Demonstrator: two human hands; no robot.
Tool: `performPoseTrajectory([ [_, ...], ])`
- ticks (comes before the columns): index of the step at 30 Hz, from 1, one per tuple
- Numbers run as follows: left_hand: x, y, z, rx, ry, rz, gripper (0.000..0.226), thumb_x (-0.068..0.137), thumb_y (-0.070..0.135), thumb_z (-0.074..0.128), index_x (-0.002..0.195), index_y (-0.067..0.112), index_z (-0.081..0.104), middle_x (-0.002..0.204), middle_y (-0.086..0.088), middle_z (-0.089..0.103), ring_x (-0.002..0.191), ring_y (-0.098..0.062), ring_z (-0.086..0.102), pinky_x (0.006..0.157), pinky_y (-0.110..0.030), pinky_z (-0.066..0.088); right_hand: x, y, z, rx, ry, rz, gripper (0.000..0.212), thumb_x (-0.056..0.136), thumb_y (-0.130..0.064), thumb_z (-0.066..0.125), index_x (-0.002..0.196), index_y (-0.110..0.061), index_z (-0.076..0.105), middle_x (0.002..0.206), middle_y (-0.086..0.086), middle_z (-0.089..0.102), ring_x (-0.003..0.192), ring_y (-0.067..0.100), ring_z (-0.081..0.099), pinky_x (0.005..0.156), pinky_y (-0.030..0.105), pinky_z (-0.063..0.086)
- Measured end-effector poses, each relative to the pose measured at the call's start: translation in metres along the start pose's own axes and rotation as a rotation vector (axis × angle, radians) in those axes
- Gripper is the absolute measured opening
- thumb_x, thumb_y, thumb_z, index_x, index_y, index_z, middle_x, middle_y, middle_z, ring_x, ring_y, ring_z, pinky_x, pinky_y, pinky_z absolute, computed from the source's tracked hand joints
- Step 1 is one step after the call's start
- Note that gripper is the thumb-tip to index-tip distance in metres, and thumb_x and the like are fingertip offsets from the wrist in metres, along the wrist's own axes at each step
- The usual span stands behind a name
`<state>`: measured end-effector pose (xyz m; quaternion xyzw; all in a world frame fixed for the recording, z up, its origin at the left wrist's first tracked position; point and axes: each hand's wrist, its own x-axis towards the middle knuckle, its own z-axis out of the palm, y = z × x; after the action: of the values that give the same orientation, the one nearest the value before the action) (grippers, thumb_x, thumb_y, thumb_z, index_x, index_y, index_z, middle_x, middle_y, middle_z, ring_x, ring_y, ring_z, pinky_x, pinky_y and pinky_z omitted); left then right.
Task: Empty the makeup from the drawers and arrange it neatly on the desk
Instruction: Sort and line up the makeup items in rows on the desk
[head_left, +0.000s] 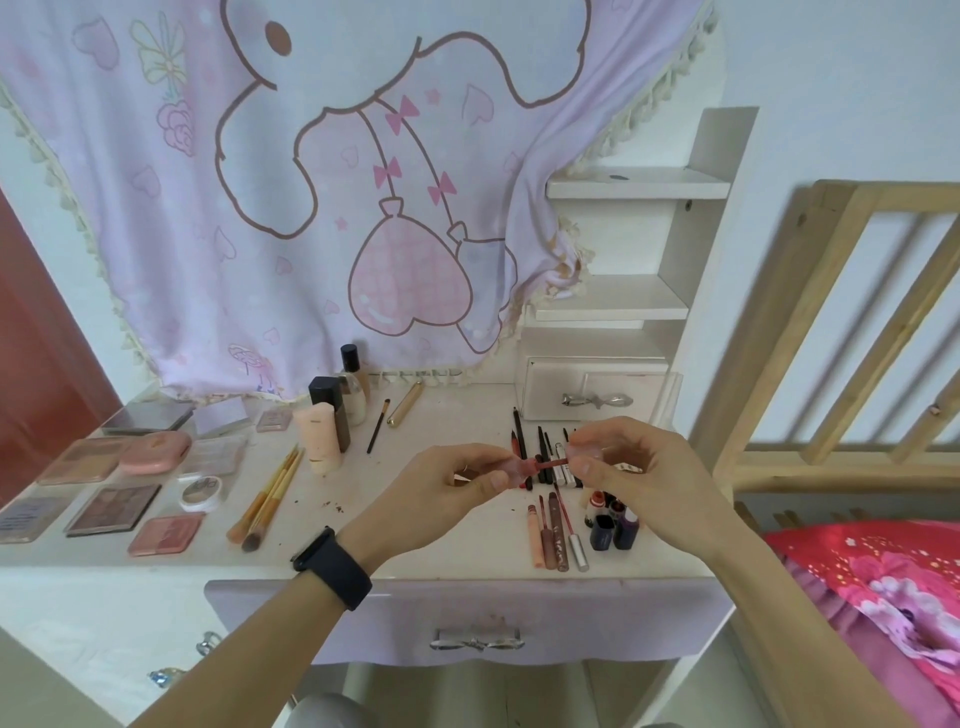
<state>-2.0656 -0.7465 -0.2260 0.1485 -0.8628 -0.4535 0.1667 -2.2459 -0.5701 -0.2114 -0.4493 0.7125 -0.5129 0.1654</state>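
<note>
Above the white desk (415, 551) both hands hold one pink lip gloss, pulled apart. My left hand (447, 488) pinches the clear pink tube (522, 467). My right hand (623, 467) pinches the clear cap (584, 451), whose red wand (553, 462) reaches towards the tube. Under the hands lie pencils and liners (540, 447), lip gloss tubes (553, 530) and dark lipsticks (613, 525). Eyeshadow palettes (111, 509), a pink compact (156, 452), brushes (270, 499) and bottles (332, 410) lie on the desk's left half.
A small drawer (592, 397) with a silver handle stands shut at the back right under white shelves (623, 301). The desk's wide front drawer (467, 618) is shut. A pink cartoon cloth (311, 182) hangs behind. A wooden bed frame (831, 364) with red bedding stands at the right.
</note>
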Motion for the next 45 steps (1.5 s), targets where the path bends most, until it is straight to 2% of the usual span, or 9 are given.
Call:
performPoseTrajectory([
  [12, 0.002, 0.001, 0.01, -0.018, -0.008, -0.021, 0.021, 0.098, 0.031, 0.061, 0.117, 0.032, 0.068, 0.104, 0.021, 0.072, 0.099, 0.0, 0.066, 0.092, -0.025, 0.052, -0.011, 0.011, -0.003, 0.132, 0.078, 0.005, 0.019, 0.085, -0.018, 0.079, 0.102, -0.026, 0.075, 0.095, -0.008, 0.077, 0.088, 0.018, 0.073, 0.075, 0.028, 0.055],
  [16, 0.005, 0.009, 0.025, -0.307, 0.089, -0.086, 0.021, 0.096, 0.027, 0.063, 0.115, 0.021, 0.067, 0.108, 0.006, 0.072, 0.094, -0.015, 0.072, 0.086, -0.028, 0.058, -0.035, 0.033, -0.025, 0.548, 0.219, 0.113, 0.026, 0.075, -0.026, 0.087, 0.098, -0.022, 0.077, 0.108, 0.009, 0.076, 0.105, 0.028, 0.072, 0.091, 0.041, 0.057],
  [22, 0.015, 0.042, 0.078, -0.541, 0.126, -0.176, 0.024, 0.097, 0.025, 0.059, 0.116, 0.01, 0.058, 0.112, -0.007, 0.063, 0.094, -0.02, 0.074, 0.086, -0.031, 0.059, -0.081, 0.084, -0.055, 0.957, 0.365, 0.244, 0.022, 0.083, -0.004, 0.066, 0.103, -0.002, 0.076, 0.117, 0.021, 0.071, 0.111, 0.032, 0.07, 0.089, 0.029, 0.058],
  [24, 0.016, 0.046, 0.104, -0.521, 0.145, -0.213, 0.019, 0.098, 0.025, 0.061, 0.114, 0.015, 0.059, 0.107, -0.001, 0.067, 0.091, -0.016, 0.074, 0.08, -0.028, 0.059, -0.092, 0.102, -0.059, 0.922, 0.389, 0.267, 0.022, 0.079, -0.017, 0.076, 0.096, -0.003, 0.078, 0.113, 0.021, 0.072, 0.11, 0.034, 0.07, 0.086, 0.03, 0.059],
  [27, 0.012, 0.043, 0.148, -0.326, 0.18, -0.2, 0.016, 0.091, 0.033, 0.068, 0.107, 0.029, 0.063, 0.095, 0.011, 0.072, 0.087, -0.008, 0.069, 0.072, -0.019, 0.052, -0.103, 0.131, -0.062, 0.685, 0.397, 0.292, 0.066, 0.063, -0.053, 0.09, 0.109, -0.008, 0.073, 0.111, 0.012, 0.075, 0.107, 0.027, 0.072, 0.081, 0.03, 0.059],
  [31, 0.004, 0.031, 0.2, -0.2, 0.267, -0.231, 0.019, 0.087, 0.044, 0.072, 0.103, 0.037, 0.065, 0.093, 0.022, 0.069, 0.082, -0.001, 0.063, 0.072, -0.015, 0.05, -0.106, 0.15, -0.062, 0.477, 0.374, 0.311, 0.022, 0.092, -0.028, 0.07, 0.11, -0.016, 0.067, 0.107, -0.001, 0.077, 0.104, 0.018, 0.071, 0.083, 0.03, 0.055],
  [36, 0.013, 0.007, 0.249, -0.052, 0.397, -0.319, 0.026, 0.091, 0.053, 0.063, 0.116, 0.045, 0.064, 0.108, 0.024, 0.066, 0.091, 0.006, 0.061, 0.083, -0.028, 0.054, -0.091, 0.157, -0.063, 0.149, 0.346, 0.224, 0.016, 0.089, -0.041, 0.073, 0.104, -0.035, 0.072, 0.1, -0.023, 0.072, 0.093, -0.001, 0.063, 0.077, 0.011, 0.045],
  [40, 0.023, 0.003, 0.27, 0.098, 0.419, -0.36, 0.033, 0.095, 0.059, 0.05, 0.126, 0.051, 0.057, 0.112, 0.022, 0.065, 0.099, -0.001, 0.062, 0.087, -0.036, 0.055, -0.071, 0.172, -0.059, -0.101, 0.261, 0.134, 0.032, 0.088, -0.06, 0.06, 0.109, -0.04, 0.072, 0.104, -0.029, 0.07, 0.106, 0.005, 0.059, 0.092, 0.033, 0.049],
  [45, 0.03, 0.01, 0.28, 0.21, 0.438, -0.374, 0.035, 0.099, 0.056, 0.044, 0.132, 0.047, 0.054, 0.112, 0.015, 0.063, 0.104, -0.01, 0.061, 0.084, -0.037, 0.053, -0.062, 0.188, -0.057, -0.305, 0.166, 0.099, 0.025, 0.096, -0.046, 0.061, 0.118, -0.036, 0.069, 0.106, -0.02, 0.069, 0.105, 0.015, 0.054, 0.092, 0.043, 0.051],
])
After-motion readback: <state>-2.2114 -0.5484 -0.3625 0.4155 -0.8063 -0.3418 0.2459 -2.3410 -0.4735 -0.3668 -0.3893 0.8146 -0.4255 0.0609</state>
